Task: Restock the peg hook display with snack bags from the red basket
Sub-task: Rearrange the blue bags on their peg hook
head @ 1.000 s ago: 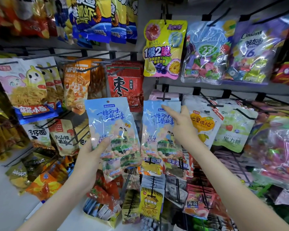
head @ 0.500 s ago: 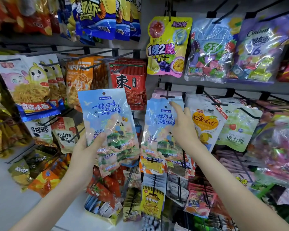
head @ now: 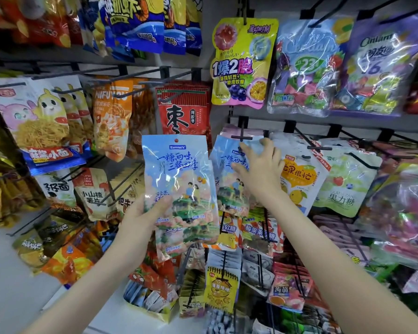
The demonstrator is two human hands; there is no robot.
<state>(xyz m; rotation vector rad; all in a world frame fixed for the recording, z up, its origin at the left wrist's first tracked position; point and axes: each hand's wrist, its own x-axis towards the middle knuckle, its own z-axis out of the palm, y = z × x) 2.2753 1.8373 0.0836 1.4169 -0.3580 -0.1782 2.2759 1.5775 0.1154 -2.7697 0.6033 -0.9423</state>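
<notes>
Gripping the held snack bag (head: 179,179) at its lower left edge, the left hand (head: 140,220) is curling its thumb over the front, fingers behind. The bag is standing in front of the display with its long axis near upright, top leaning slightly left, hang hole uppermost, printed face toward the camera. A second matching bag seems to be lying behind it, offset lower. It is a flat rectangular pouch of glossy light-blue film, catching glare.

The right hand (head: 258,169) is lying loose and spread on the upper part of the hanging bag (head: 226,189), fingertips near the T-shaped tip of the black peg hook (head: 241,137), clasping nothing visible.

The held bag's right edge is sitting just beside the hanging one, with a narrow gap. Its top edge is overlapping the red bag (head: 182,112) behind.
</notes>
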